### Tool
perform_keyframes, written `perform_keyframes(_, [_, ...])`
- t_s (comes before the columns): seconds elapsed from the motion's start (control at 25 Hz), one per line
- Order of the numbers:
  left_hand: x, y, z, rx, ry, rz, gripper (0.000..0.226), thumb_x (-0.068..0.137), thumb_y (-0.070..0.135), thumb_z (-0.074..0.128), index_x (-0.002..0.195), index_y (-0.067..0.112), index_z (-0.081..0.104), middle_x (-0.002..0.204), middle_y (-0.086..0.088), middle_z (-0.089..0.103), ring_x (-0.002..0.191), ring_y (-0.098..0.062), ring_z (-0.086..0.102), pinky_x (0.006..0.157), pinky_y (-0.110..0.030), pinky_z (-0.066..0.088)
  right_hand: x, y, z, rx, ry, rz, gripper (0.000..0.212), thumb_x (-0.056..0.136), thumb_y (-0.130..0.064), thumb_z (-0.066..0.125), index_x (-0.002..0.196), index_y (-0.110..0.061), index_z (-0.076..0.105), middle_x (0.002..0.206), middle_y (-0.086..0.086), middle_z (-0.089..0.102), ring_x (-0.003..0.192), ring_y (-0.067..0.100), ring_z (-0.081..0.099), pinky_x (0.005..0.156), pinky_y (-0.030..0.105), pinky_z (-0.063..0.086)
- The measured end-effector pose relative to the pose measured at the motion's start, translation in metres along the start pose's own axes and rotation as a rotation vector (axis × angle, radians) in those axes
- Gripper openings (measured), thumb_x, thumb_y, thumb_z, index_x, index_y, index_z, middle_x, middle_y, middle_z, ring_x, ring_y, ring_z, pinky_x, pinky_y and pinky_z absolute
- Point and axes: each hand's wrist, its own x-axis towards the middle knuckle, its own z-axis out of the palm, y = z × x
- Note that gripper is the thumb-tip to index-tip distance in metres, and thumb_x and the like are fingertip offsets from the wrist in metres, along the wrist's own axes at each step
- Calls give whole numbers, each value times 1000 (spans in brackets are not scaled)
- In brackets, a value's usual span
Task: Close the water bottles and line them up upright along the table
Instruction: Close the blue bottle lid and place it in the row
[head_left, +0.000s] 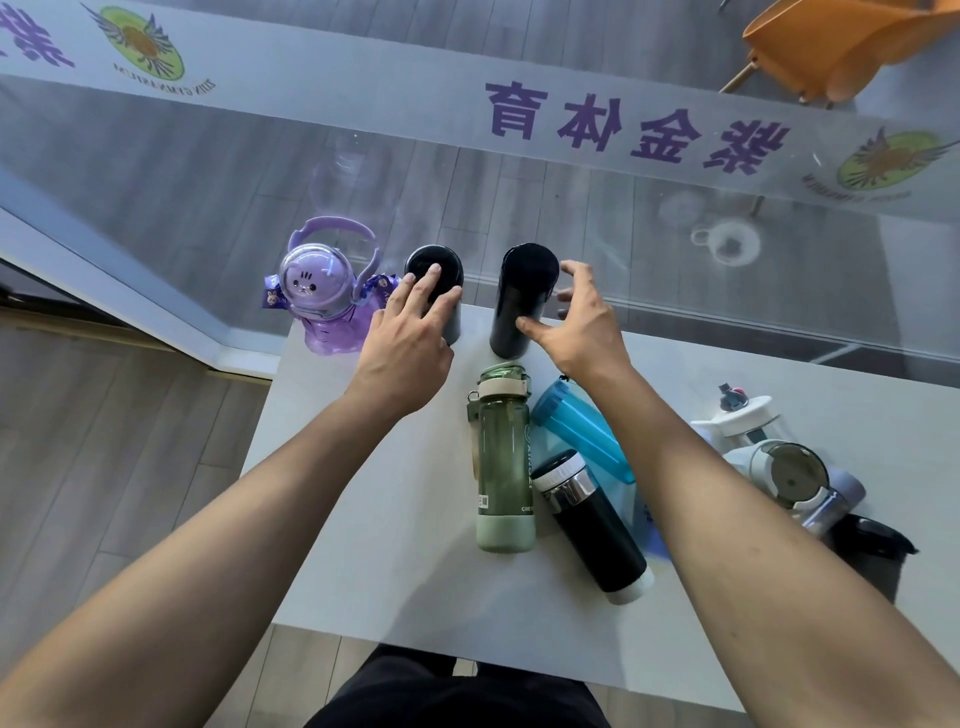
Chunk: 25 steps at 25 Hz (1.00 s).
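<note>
**Three bottles upright at far edge, rest lying down**

Far left of tabletop (363, 545): purple bunny bottle (327, 296) upright. Next to it, grey flask (441, 291) upright, left hand (410, 343) resting on it, fingers (431, 283) spread over the cap. Black flask (522, 301) upright just right of that; right hand (576, 322) cupped beside it, fingers apart, thumb touching its side. Nearer: green bottle (504, 467), blue bottle (582, 431), black-and-steel flask (592, 525) lying down, touching. Far right: white-lidded bottles (769, 441) on their sides.
</note>
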Motion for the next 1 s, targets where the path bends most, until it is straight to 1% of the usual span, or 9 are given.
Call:
perform_keyframes(0.12, [-10, 8, 5, -11, 52, 16, 63, 88, 15, 53, 149, 22, 38, 162, -6, 26, 149, -33, 20, 114, -49, 31, -17, 27, -9, -64, 24, 51, 70, 84, -32, 77, 143, -25, 41, 133, 6, 61, 120, 22, 59, 100, 40, 50])
perform_keyframes(0.2, [-24, 19, 18, -23, 30, 50, 60, 89, 16, 52, 148, 22, 39, 159, -8, 31, 146, -34, 24, 113, -49, 31, -32, 49, -9, -135, -5, 98, 64, 86, -31, 75, 142, -23, 44, 130, 6, 59, 119, 24, 58, 99, 39, 48])
perform_keyframes(0.36, [-53, 46, 56, -44, -183, 72, 60, 91, 26, 52, 149, 30, 35, 161, -5, 25, 148, -33, 20, 113, -47, 30, -47, 80, 10, -320, -105, 104, 67, 83, -39, 75, 140, -22, 45, 130, 10, 56, 120, 31, 55, 103, 43, 44])
perform_keyframes(0.48, [-67, 56, 83, -10, -319, 82, 64, 92, 34, 53, 151, 34, 29, 164, -3, 16, 150, -29, 13, 113, -44, 28, -46, 90, 26, -490, -154, 60, 75, 78, -48, 76, 141, -24, 43, 134, 6, 56, 122, 31, 53, 99, 43, 42])
perform_keyframes(0.6, [-74, 56, 98, 8, -402, 69, 70, 90, 39, 57, 152, 36, 25, 166, -1, 7, 152, -27, 8, 114, -44, 26, -42, 96, 39, -548, -180, 66, 73, 77, -47, 77, 137, -24, 43, 128, 6, 58, 118, 31, 55, 96, 41, 41])
perform_keyframes(0.68, [-76, 55, 102, -6, -405, 64, 71, 89, 40, 58, 152, 38, 24, 167, 1, 4, 153, -25, 6, 115, -44, 26, -40, 100, 41, -555, -159, 63, 70, 76, -46, 78, 133, -22, 45, 122, 7, 60, 114, 32, 57, 93, 41, 42])
perform_keyframes(0.76, [-75, 55, 103, 0, -411, 70, 73, 88, 43, 60, 151, 39, 23, 167, 2, 2, 153, -24, 5, 114, -44, 27, -38, 101, 35, -526, -104, 53, 74, 75, -47, 79, 135, -20, 45, 122, 9, 61, 112, 33, 58, 93, 41, 43])
perform_keyframes(0.88, [-74, 58, 103, -6, -414, 69, 75, 88, 44, 62, 151, 39, 22, 167, 3, 0, 153, -24, 6, 114, -45, 29, -35, 99, 14, -403, -23, 55, 85, 75, -50, 78, 144, -17, 42, 125, 13, 59, 113, 34, 57, 98, 42, 43])
perform_keyframes(1.0, [-75, 61, 104, -31, -411, 55, 74, 89, 43, 62, 151, 40, 22, 167, 5, -2, 152, -24, 8, 114, -45, 29, -27, 96, -9, -233, 73, 25, 80, 73, -45, 82, 139, -16, 49, 124, 13, 57, 110, 31, 58, 99, 42, 47])
